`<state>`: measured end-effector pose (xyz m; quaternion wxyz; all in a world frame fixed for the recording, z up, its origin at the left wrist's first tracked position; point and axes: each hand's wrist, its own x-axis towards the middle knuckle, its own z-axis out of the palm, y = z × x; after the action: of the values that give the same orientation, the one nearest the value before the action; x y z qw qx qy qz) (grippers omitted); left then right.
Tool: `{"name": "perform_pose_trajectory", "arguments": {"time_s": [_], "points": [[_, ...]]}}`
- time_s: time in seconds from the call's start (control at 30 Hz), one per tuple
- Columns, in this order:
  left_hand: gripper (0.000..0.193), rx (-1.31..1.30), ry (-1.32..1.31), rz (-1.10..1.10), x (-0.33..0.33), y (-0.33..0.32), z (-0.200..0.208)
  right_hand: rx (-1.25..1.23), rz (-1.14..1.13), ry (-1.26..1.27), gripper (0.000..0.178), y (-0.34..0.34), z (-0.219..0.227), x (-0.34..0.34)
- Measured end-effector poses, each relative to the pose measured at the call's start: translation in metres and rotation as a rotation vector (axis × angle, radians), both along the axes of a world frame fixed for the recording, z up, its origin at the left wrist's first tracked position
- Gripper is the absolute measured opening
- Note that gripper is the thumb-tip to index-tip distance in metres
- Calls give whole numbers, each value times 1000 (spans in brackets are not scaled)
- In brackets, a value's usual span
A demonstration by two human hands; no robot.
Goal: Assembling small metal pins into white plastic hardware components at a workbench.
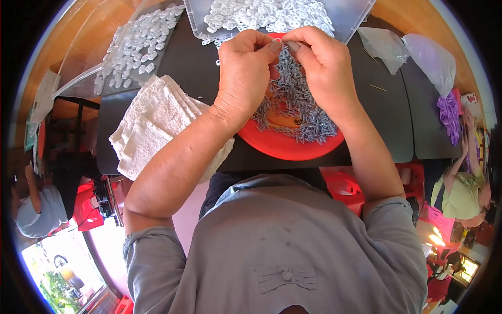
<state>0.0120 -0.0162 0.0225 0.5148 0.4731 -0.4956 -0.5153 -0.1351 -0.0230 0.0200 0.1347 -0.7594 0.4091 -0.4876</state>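
Observation:
Above a red plastic bowl (293, 150), my left hand (241, 76) and my right hand (327, 70) meet with fingertips almost touching. Both are closed in a pinch on one small white piece (277, 40), mostly hidden by the fingers. Many thin grey-blue screw-like pieces (319, 124) lie heaped in the bowl below them. Just beyond my hands stands a clear plastic bin (361, 17) with a heap of small white oval plastic parts (266, 14). A few of these parts lie on the table in front of the bin.
Folded cream towels (157, 123) lie on the dark table (387, 118) beside my left forearm. A clear bag (78, 78) with white oval parts (141, 49) is at the far left. More plastic bags (431, 60) with purple ties (449, 112) lie right. People sit on both sides.

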Motion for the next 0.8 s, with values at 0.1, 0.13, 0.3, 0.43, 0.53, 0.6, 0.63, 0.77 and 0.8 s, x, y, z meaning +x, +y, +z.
{"name": "perform_pose_trajectory", "arguments": {"time_s": [0.1, 0.13, 0.3, 0.43, 0.53, 0.6, 0.63, 0.77, 0.8], "points": [[13, -12, 20, 8, -4, 1, -1, 30, 13, -27, 8, -2, -2, -4], [13, -12, 19, 8, -4, 1, 1, 29, 13, -27, 8, -2, -1, -4], [13, -11, 11, 2, -3, 0, 1, 104, 19, 8, 8, -1, 4, -7], [13, -9, -13, 2, -4, 1, 0, 110, 10, 54, 8, 0, 6, -10], [14, -32, -21, -10, -4, 0, -2, 38, 27, 95, 8, -2, 3, -11], [14, -15, -36, -24, -3, 1, 0, 30, 14, 117, 7, 0, 4, -10], [14, -13, -37, -24, -4, 2, -1, 32, 14, 116, 7, 0, 3, -9], [13, -81, -59, 4, -6, 1, -5, -80, -44, 221, 5, 0, 0, -5], [12, -102, -82, 5, -6, 1, -6, -112, -45, 217, 5, 0, 0, -3]]}}
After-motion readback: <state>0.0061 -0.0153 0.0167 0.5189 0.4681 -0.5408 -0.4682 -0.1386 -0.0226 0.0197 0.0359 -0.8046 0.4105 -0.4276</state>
